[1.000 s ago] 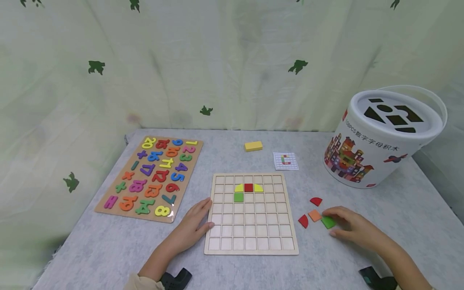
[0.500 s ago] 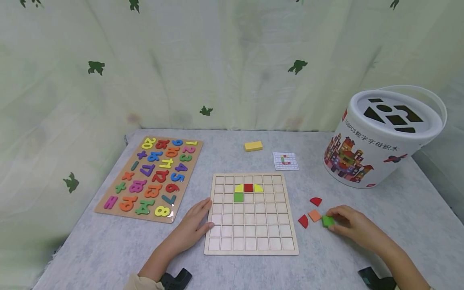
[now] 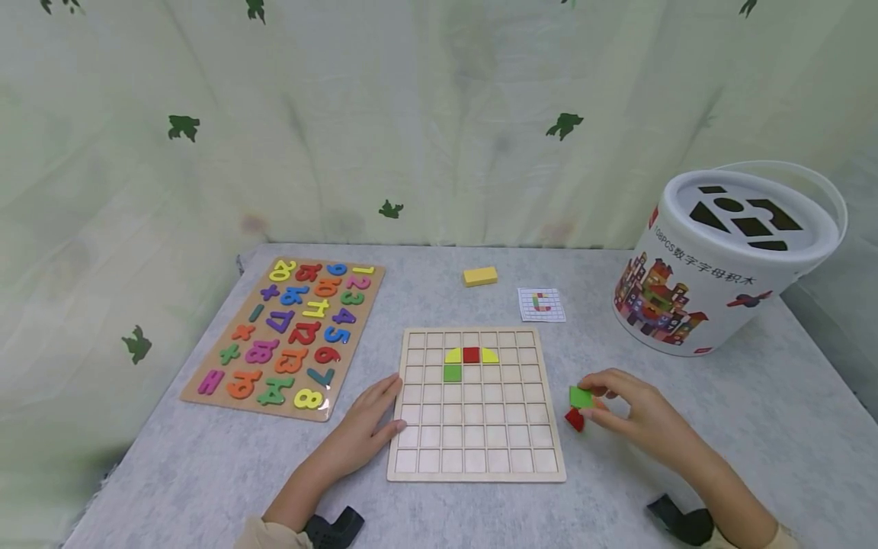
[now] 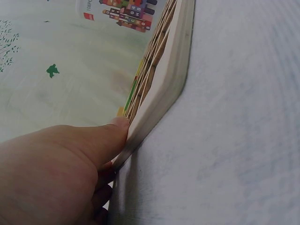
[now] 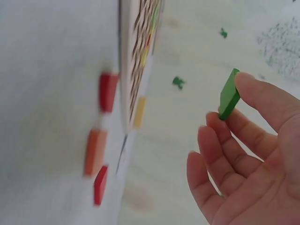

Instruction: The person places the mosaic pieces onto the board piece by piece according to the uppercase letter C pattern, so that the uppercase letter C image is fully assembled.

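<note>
My right hand pinches a green square tile between thumb and fingers, lifted off the table to the right of the wooden grid board. Below that hand, a red quarter-circle piece shows; an orange square and a second red piece lie close by in the right wrist view. Along the board's left edge rests my left hand, its thumb and fingertips touching the rim. Near the grid's top sit two yellow quarter-circles, a red square and a green square.
A number puzzle board lies at the left. Behind the grid are a yellow block and a small pattern card. A large white bucket with shape holes in its lid stands at the back right.
My right hand has taken hold of the green square tile, picked it up and carried it left toward the grid board. My left hand has stayed put.
</note>
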Motion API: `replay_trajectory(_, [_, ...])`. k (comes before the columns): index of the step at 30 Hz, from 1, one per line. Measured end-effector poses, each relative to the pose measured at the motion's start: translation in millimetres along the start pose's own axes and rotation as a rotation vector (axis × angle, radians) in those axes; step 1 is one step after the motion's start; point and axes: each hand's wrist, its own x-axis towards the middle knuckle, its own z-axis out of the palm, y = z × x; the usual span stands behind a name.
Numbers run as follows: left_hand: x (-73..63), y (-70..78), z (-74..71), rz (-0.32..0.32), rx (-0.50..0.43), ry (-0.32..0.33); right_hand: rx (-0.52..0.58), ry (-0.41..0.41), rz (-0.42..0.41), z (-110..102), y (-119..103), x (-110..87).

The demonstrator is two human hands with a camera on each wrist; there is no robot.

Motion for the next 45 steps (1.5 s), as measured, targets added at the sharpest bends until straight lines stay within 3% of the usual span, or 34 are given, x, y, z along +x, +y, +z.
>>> replay_trajectory(5, [1.7,0.6,0.8,0.009,-0.002,-0.003,0.076,0.021,-0.103,12,-17,14.6])
replay_trajectory(14, [1.8,1.7,0.7,0.004,-0.004,-0.001,0.178,-0.016,-0.231,47,-43,43.3])
replay_trajectory(18, [1.7,1.8,0.5,0.007,-0.005,-0.003,0.199,-0.056,-0.229,65,-50,55.1])
replay_trajectory(27, [1.3,-0.6,0.2,0.011,-0.007,-0.001,0.239,-0.143,-0.137,100,-51,71.8])
replay_trajectory(35, [0.9,-1.1,-0.2,0.022,-0.012,-0.002,0.159,-0.098,-0.159,122,-48,84.6])
replay_trajectory(45, [0.5,0.1,-1.2,0.008,-0.013,-0.012,0.153,-0.089,-0.143,128,-43,87.2])
